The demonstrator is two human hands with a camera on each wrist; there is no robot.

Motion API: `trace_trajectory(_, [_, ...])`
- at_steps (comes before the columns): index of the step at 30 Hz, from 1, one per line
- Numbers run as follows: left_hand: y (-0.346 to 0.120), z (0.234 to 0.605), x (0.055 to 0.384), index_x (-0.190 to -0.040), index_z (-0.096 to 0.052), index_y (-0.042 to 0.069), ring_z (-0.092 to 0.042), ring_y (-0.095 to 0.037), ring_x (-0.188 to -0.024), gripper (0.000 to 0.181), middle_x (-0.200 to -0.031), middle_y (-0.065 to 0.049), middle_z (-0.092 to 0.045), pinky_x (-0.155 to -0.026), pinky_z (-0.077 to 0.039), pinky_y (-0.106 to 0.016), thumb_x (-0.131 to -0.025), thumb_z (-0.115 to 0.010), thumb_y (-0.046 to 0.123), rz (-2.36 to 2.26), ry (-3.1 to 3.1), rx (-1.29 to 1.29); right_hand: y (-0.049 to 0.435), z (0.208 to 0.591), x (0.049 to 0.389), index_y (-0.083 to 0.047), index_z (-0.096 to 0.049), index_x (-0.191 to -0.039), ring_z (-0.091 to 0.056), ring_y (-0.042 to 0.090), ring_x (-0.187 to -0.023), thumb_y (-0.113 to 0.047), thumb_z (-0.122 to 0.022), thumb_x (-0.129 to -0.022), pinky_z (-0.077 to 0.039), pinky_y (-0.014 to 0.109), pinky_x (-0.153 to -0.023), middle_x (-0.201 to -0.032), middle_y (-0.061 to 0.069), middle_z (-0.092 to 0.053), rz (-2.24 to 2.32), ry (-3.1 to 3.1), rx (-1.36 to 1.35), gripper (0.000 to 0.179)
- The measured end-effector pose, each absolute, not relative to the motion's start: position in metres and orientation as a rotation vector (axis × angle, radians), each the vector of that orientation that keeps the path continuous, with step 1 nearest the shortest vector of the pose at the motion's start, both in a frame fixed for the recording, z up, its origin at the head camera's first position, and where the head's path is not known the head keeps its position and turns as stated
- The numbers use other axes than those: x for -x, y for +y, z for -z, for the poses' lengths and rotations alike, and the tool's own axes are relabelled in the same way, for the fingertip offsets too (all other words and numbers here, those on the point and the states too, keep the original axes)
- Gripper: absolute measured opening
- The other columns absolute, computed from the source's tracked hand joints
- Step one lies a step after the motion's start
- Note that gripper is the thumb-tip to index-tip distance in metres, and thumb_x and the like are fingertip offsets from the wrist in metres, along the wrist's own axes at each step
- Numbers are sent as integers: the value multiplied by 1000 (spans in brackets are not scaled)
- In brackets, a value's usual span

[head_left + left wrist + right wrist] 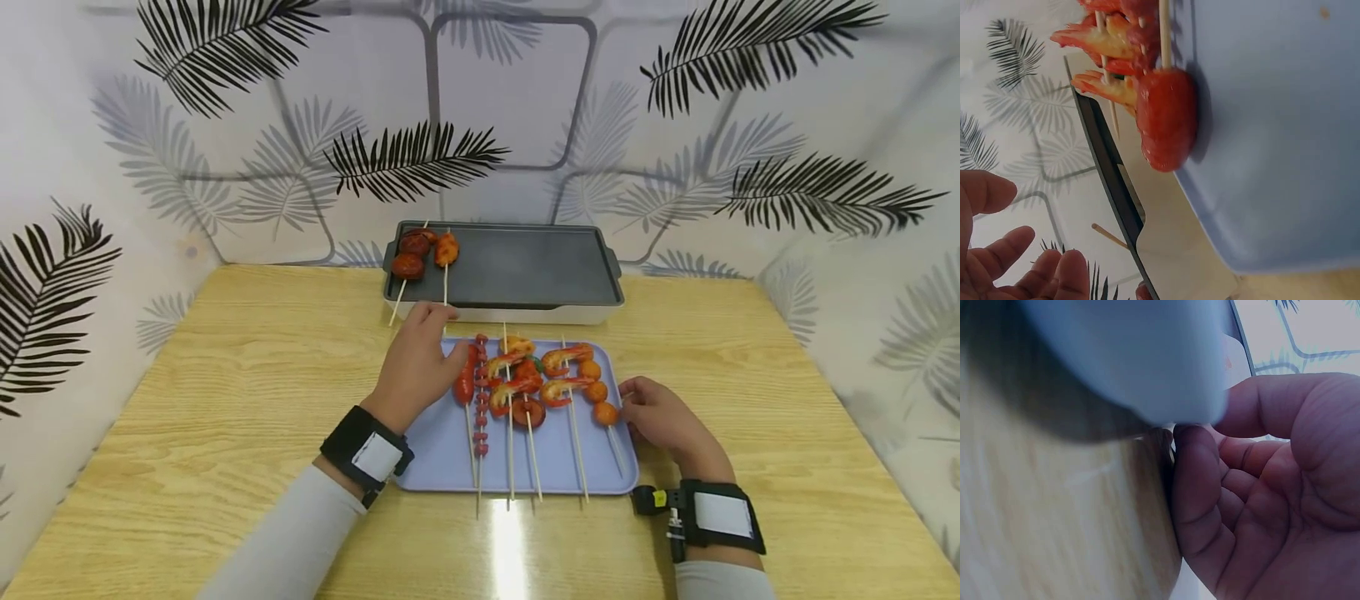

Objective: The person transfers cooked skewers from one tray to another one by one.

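Note:
A lavender tray (pixel 438 467) carries several food skewers, among them a sausage skewer (pixel 464 383), shrimp skewers (pixel 557 390) and an orange ball skewer (pixel 596 392). My left hand (pixel 420 358) hovers over the tray's far left corner, beside the stick of a skewer (pixel 446 250) on the grill. In the left wrist view its fingers (pixel 1007 247) are spread and hold nothing; the sausage (pixel 1169 119) lies apart from them. At the tray's right edge, my right hand (pixel 663 421) pinches the rim (pixel 1191 394) between thumb and curled fingers.
Behind the tray stands a dark grill plate (pixel 525 267) with a pale base. Another skewer with brown round pieces (pixel 408 265) lies at its left end, its stick overhanging the front. Several sticks on the tray project past its front rim. A patterned cloth (pixel 510 100) hangs behind the wooden table (pixel 262 375).

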State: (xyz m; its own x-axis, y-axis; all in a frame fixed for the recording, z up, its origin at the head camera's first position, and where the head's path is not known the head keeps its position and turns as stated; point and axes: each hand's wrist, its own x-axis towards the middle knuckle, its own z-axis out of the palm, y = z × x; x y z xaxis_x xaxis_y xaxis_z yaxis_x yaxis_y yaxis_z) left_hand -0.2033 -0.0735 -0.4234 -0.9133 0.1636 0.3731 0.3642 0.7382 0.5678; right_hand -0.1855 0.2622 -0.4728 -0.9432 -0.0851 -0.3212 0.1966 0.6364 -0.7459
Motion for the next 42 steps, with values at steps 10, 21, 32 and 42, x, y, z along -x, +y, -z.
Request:
trace_trajectory(10, [-72, 412, 223, -125, -63, 1, -58, -26, -99, 36, -119, -16, -55, -83, -53, -38, -92, -67, 15, 780, -2695, 492, 262, 479, 187, 8, -50, -126, -54, 25, -83, -6, -51, -96, -48, 34, -69, -98, 16, -57, 1238, 2528, -76, 33])
trace_trajectory(21, [-62, 400, 233, -126, -62, 0, -59, -26, -96, 37, -118, -17, -55, -77, -53, -39, -92, -64, 15, 825, -2718, 565, 265, 481, 184, 8, -51, -125, -55, 25, -82, -6, -52, -94, -49, 34, -69, -99, 16, -58, 1219, 2556, -69, 34])
trace_trajectory(32, [-69, 404, 256, -135, -59, 4, -53, -36, -115, 45, -131, -20, -51, -87, -52, -43, -91, -65, 15, 580, -2829, 541, 261, 474, 186, 9, -51, -124, -55, 25, -80, -6, -52, -94, -49, 34, -68, -96, 15, -58, 1243, 2567, -45, 33])
trace_trajectory(42, [-71, 411, 275, -133, -57, 3, -50, -36, -111, 43, -127, -21, -52, -88, -51, -43, -91, -62, 13, 320, -2941, 498, 261, 474, 187, 9, -50, -125, -54, 25, -81, -6, -54, -94, -49, 34, -68, -97, 15, -58, 1213, 2561, -55, 34])
